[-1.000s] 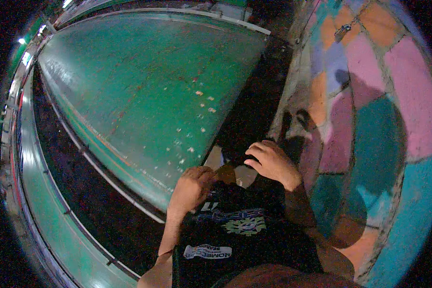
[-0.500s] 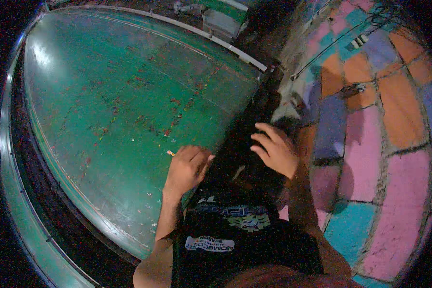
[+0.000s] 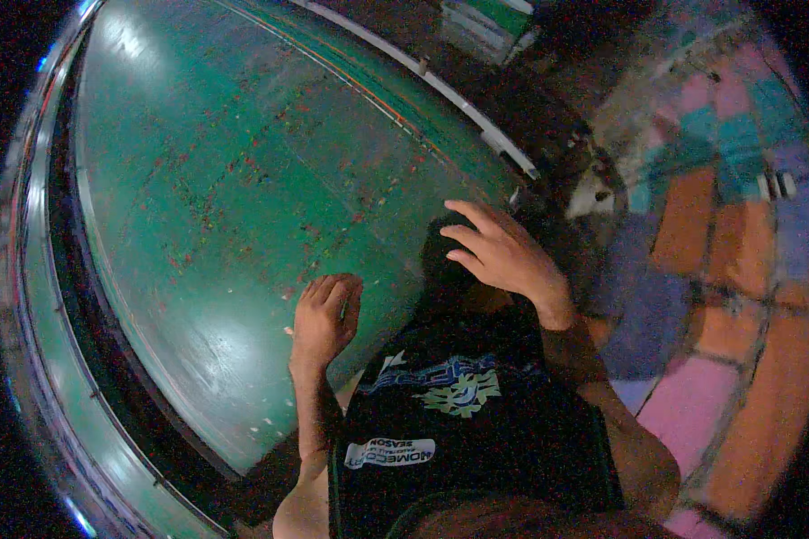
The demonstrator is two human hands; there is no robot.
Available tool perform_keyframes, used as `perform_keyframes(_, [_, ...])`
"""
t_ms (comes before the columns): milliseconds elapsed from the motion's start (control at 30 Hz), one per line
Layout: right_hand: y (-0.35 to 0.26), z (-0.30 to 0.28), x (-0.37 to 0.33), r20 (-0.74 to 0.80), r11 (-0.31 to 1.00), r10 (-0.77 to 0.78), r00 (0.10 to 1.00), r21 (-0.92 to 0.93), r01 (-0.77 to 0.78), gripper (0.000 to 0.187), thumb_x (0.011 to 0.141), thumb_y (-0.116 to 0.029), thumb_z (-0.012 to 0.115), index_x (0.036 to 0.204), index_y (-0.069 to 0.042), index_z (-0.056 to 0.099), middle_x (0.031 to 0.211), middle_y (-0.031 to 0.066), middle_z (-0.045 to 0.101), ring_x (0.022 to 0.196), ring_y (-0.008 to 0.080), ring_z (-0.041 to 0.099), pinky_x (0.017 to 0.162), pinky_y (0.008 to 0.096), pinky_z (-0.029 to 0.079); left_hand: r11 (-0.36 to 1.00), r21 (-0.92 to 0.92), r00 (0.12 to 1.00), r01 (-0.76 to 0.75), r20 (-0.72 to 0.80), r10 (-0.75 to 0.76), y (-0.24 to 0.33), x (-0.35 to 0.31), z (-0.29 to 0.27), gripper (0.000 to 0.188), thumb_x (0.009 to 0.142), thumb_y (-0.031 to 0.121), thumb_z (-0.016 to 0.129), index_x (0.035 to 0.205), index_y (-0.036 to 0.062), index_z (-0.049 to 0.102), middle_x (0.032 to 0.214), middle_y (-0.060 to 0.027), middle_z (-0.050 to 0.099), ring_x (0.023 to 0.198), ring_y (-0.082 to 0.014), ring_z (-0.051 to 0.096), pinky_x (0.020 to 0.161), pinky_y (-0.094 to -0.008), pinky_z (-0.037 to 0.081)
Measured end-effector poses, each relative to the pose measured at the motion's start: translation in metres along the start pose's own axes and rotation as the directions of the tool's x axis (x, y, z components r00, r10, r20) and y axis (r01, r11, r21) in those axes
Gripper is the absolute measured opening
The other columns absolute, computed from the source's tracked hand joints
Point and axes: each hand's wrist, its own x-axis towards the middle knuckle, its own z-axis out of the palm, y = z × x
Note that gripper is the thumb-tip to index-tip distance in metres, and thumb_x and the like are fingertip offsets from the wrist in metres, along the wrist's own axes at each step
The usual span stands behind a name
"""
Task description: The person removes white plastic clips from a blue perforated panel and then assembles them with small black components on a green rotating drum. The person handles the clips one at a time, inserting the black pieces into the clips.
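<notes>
A broad green surface (image 3: 234,162) spreads out on the left, strewn with small red, yellow and pale bits. My left hand (image 3: 324,314) is over its near part, back upward, fingers bent and close together. Its palm and anything in it are hidden. A tiny pale scrap (image 3: 288,331) lies beside this hand. My right hand (image 3: 503,251) reaches across the dark gap by the surface's right edge, fingers stretched and apart, holding nothing. Below my hands is the dark printed shirt (image 3: 467,458) that I wear.
A pale raised rim (image 3: 449,85) borders the far side of the green surface, and a curved dark band (image 3: 121,332) runs along its left. To the right lies a patchwork ground (image 3: 710,242) of orange, pink, purple and teal blocks. A green-and-white box-like object (image 3: 485,31) stands beyond the rim.
The whole view has turned and shifted. My right hand now sits further left and higher, nearer the green surface. My left hand appears slightly further left, its fingers still bent.
</notes>
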Motion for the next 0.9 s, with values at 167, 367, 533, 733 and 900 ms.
perform_keyframes(167, [0.113,-0.048,0.044,0.044,0.956,-0.290,0.956,0.056,0.288,0.027,0.089,-0.023,0.071,0.109,-0.006,0.068,0.136,0.0119,0.054,0.123,0.0330,0.056,0.104,0.0430,0.047,0.978,0.052,0.976,0.201,-0.098,-0.195,0.072,0.077,0.065,0.018,0.084,0.001,0.069,0.102,0.0040,0.066,0.101,-0.0127,0.069,0.091,-0.0344,0.066,0.080,-0.0441,0.053])
perform_keyframes(367, [0.252,-0.139,0.084,0.025,0.943,-0.332,0.943,0.035,0.331,0.025,0.087,-0.024,0.071,0.107,-0.007,0.069,0.130,0.0119,0.058,0.118,0.0320,0.059,0.102,0.0433,0.048,0.916,-0.203,0.925,0.346,-0.090,-0.369,0.164,0.191,0.130,0.023,0.083,0.001,0.070,0.106,0.0041,0.067,0.102,-0.0143,0.069,0.091,-0.0361,0.066,0.081,-0.0439,0.053])
perform_keyframes(533, [0.299,-0.188,0.119,0.237,0.801,-0.554,0.798,0.413,0.433,0.025,0.079,-0.023,0.077,0.095,-0.007,0.067,0.116,0.0141,0.065,0.110,0.0347,0.062,0.097,0.0443,0.049,0.945,0.017,0.935,0.325,-0.154,-0.319,0.196,0.239,0.124,0.023,0.084,0.002,0.070,0.107,0.0039,0.066,0.102,-0.0145,0.069,0.092,-0.0355,0.065,0.081,-0.0438,0.052])
perform_keyframes(733, [0.230,-0.162,0.098,0.218,0.187,-0.974,-0.066,0.931,0.314,0.030,0.087,-0.023,0.063,0.081,0.006,0.058,0.088,0.0235,0.059,0.089,0.0424,0.059,0.082,0.0494,0.048,0.832,0.098,0.807,0.546,-0.329,-0.491,0.195,0.247,0.128,0.021,0.086,0.005,0.069,0.107,0.0057,0.067,0.101,-0.0133,0.069,0.092,-0.0354,0.065,0.081,-0.0436,0.052])
perform_keyframes(900, [0.226,-0.101,0.077,0.189,0.144,-0.954,-0.232,0.969,0.200,0.028,0.095,-0.016,0.049,0.095,0.011,0.056,0.139,0.0389,0.043,0.133,0.0504,0.041,0.113,0.0526,0.034,0.835,0.128,0.821,0.535,-0.314,-0.478,0.191,0.259,0.151,0.021,0.086,0.007,0.071,0.107,0.0057,0.067,0.099,-0.0138,0.068,0.091,-0.0360,0.065,0.081,-0.0446,0.052])
